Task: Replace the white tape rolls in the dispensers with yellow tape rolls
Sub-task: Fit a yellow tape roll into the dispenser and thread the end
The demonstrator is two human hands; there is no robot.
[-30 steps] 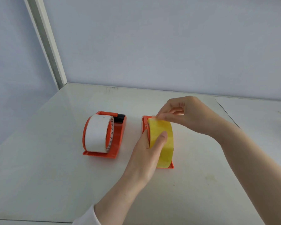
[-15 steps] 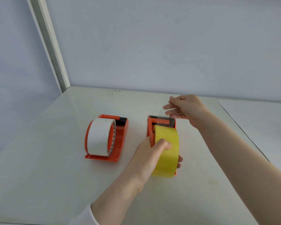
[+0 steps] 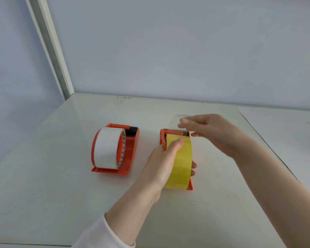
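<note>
Head view: left hand (image 3: pixel 166 159) grips the yellow tape roll (image 3: pixel 180 161) while right hand (image 3: pixel 208 130), blurred, has drawn its clear strip (image 3: pixel 175 122) past the cutter. White tape roll (image 3: pixel 106 146) remains unreplaced.

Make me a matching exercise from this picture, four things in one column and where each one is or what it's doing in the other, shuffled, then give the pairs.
Things:
1. white tape roll
2. yellow tape roll
3. left hand
4. right hand

States:
A. holds a clear strip of tape above the far end of a dispenser
B. sits untouched in the dispenser on the left
C. grips the yellow roll
D. sits in the dispenser on the right

Pairs: 1-B, 2-D, 3-C, 4-A
</note>
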